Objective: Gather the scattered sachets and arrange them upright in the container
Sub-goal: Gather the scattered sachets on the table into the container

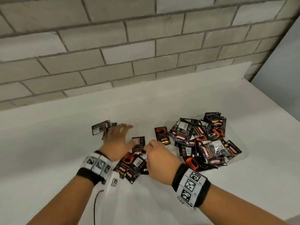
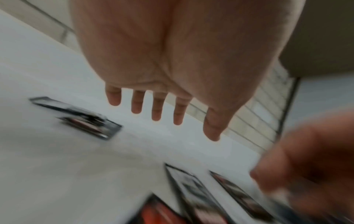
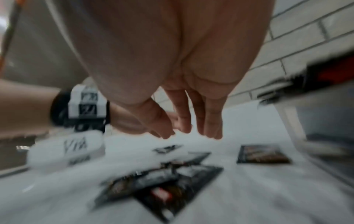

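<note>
Black and red sachets lie scattered on the white table. A pair of sachets sits at the far left, one sachet in the middle, another beside the container, and a few lie near my wrists. The clear container on the right holds a jumbled heap of sachets. My left hand hovers with fingers spread, holding nothing. My right hand hangs above the near sachets, fingers relaxed and pointing down, empty.
A grey brick wall runs along the back of the table. The table's right edge lies beyond the container. A thin black cable trails from my left wristband.
</note>
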`<action>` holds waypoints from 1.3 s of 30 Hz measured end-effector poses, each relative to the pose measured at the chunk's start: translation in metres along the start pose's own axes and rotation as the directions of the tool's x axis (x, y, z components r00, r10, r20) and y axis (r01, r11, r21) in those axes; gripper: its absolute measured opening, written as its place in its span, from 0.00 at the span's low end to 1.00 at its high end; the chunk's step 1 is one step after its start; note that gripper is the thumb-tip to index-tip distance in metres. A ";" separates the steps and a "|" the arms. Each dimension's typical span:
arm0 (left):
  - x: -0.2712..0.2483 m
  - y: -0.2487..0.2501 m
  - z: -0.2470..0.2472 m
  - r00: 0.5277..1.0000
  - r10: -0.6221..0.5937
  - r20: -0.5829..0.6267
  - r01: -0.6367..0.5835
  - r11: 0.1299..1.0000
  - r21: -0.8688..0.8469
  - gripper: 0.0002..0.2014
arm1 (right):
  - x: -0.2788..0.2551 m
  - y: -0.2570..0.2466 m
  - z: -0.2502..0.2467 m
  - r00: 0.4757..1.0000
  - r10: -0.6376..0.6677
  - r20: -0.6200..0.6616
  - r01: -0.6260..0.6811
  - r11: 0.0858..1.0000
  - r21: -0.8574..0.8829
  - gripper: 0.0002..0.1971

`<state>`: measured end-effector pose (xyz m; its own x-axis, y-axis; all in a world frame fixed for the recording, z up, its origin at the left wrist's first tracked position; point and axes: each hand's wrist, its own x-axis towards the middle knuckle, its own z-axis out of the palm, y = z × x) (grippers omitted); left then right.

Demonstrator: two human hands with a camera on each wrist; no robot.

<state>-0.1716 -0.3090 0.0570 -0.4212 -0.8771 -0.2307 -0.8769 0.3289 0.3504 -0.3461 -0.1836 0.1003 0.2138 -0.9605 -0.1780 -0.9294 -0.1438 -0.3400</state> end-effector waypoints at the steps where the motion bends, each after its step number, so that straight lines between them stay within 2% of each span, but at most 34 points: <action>1: 0.013 -0.013 -0.007 0.998 -0.052 -0.034 0.050 0.998 -0.048 0.35 | 0.007 0.001 0.011 0.998 0.038 0.041 -0.035 0.996 -0.088 0.24; 3: 0.040 -0.045 -0.014 0.981 -0.186 -0.060 0.172 0.967 -0.189 0.36 | 0.021 0.008 0.032 0.990 0.118 0.080 -0.092 0.959 -0.269 0.37; 5: 0.058 -0.073 -0.016 0.962 -0.273 -0.011 0.266 0.943 -0.202 0.40 | 0.033 0.010 0.038 0.966 0.251 0.065 -0.225 0.937 -0.266 0.47; 6: 0.063 -0.082 -0.015 0.958 -0.285 0.024 0.285 0.945 -0.162 0.41 | 0.037 0.011 0.038 0.949 0.309 0.058 -0.289 0.930 -0.228 0.49; 9: 0.056 -0.079 -0.010 0.982 -0.173 0.074 0.182 0.973 -0.140 0.37 | 0.041 0.013 0.037 0.932 0.357 0.063 -0.338 0.918 -0.206 0.45; 12: 0.028 -0.052 -0.001 0.986 -0.028 0.166 0.047 0.993 -0.113 0.36 | 0.030 0.010 0.036 0.955 0.288 0.077 -0.268 0.943 -0.199 0.38; 14: 0.006 -0.038 0.011 0.971 0.073 0.226 -0.055 0.995 -0.087 0.40 | 0.020 0.009 0.034 0.971 0.227 0.080 -0.218 0.970 -0.108 0.32; 17: -0.024 -0.029 0.023 0.959 0.176 0.223 -0.128 0.969 -0.213 0.45 | 0.012 0.011 0.028 0.986 0.162 0.025 -0.164 0.982 0.095 0.24; 19: -0.039 -0.025 0.018 0.962 0.167 0.217 -0.102 0.954 -0.283 0.48 | 0.015 0.013 0.028 0.982 0.166 -0.088 -0.159 0.983 0.089 0.22; 21: -0.050 -0.022 0.013 0.972 0.107 0.211 -0.063 0.977 -0.204 0.57 | 0.022 0.018 0.035 0.959 0.227 -0.167 -0.230 0.973 0.007 0.25; 23: -0.062 -0.018 0.013 0.977 0.016 0.211 -0.003 0.998 -0.061 0.65 | 0.027 0.019 0.045 0.949 0.286 -0.132 -0.302 0.945 -0.128 0.30; 25: -0.072 -0.011 0.025 0.978 -0.037 0.204 0.029 0.999 0.044 0.68 | 0.031 0.020 0.054 0.945 0.315 -0.088 -0.327 0.920 -0.216 0.35; 27: -0.081 -0.005 0.037 0.987 -0.029 0.159 0.010 0.992 0.122 0.66 | 0.034 0.021 0.054 0.947 0.309 -0.086 -0.320 0.927 -0.198 0.35; 29: -0.085 -0.003 0.044 0.992 -0.011 0.122 -0.008 0.988 0.154 0.60 | 0.035 0.020 0.050 0.948 0.301 -0.104 -0.314 0.939 -0.138 0.30; 33: -0.085 -0.004 0.042 0.996 0.028 0.085 -0.039 0.990 0.137 0.44 | 0.034 0.018 0.038 0.956 0.274 -0.107 -0.284 0.955 -0.092 0.19; 36: -0.084 -0.003 0.041 0.997 0.016 0.082 -0.022 0.997 0.079 0.39 | 0.039 0.010 0.020 0.968 0.201 -0.147 -0.206 0.978 -0.019 0.15; 39: -0.083 -0.001 0.041 0.996 0.039 0.078 -0.046 0.995 0.092 0.35 | 0.054 -0.003 0.016 0.992 0.117 -0.046 -0.114 0.991 0.067 0.13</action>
<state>-0.1450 -0.2220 0.0388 -0.4718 -0.8338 -0.2868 -0.8742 0.3999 0.2755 -0.3270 -0.2311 0.0765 0.0893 -0.9808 -0.1735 -0.9252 -0.0172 -0.3790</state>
